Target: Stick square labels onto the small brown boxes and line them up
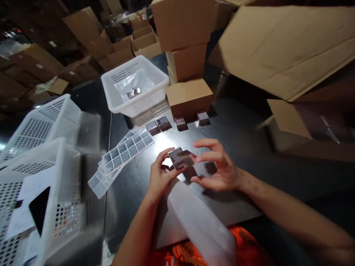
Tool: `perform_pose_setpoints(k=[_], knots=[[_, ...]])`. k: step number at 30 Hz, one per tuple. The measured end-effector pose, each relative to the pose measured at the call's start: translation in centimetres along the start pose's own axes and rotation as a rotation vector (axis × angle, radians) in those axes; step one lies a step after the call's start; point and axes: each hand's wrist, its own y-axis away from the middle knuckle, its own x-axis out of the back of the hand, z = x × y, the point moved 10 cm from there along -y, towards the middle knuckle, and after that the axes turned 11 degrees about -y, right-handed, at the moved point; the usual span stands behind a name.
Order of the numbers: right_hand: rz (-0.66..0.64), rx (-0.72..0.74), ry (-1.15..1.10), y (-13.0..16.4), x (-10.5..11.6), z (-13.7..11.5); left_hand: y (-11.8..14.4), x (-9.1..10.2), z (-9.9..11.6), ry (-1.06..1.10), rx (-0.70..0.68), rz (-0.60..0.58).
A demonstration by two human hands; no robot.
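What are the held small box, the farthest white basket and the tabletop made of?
Small box: probably coated card, dark and shiny, with printed text.
Farthest white basket: likely moulded plastic, given its evenly perforated walls.
Tabletop: perhaps smooth metal, showing glare; laminate is possible.

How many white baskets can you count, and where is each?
3: the far basket beside stacked cartons, the near-left basket holding papers, and the basket behind that. Others may be hidden.
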Motion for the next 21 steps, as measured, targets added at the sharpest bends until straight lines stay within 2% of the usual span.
perform_pose_setpoints(k=[3,6,8,11,13,16,21], knots=[[0.198,-0.205,-0.283,0.0,2.8,1.3,0.3,0.1,0.0,-0.059,0.006,0.022],[0.323,-0.324,-0.48,0.3,3.5,2.5,0.7,-0.5,0.1,-0.106,0.012,-0.013],[0.317,-0.485,-0.528,0.9,2.6,3.9,1.0,-0.8,0.3,-0.13,0.007,-0.027],[0.2,-0.74,-0.553,1.9,0.5,5.5,1.2,-1.0,0.6,-0.185,-0.031,-0.027],[0.176,-0.858,-0.55,2.6,-0.2,5.9,1.4,-1.3,1.0,-0.234,-0.076,-0.045],[0.225,-0.951,-0.564,3.3,-0.5,6.1,1.5,-1.6,1.4,-0.288,-0.125,-0.065],[0.22,-0.989,-0.601,3.8,-1.1,6.2,1.9,-1.8,1.7,-0.326,-0.162,-0.078]])
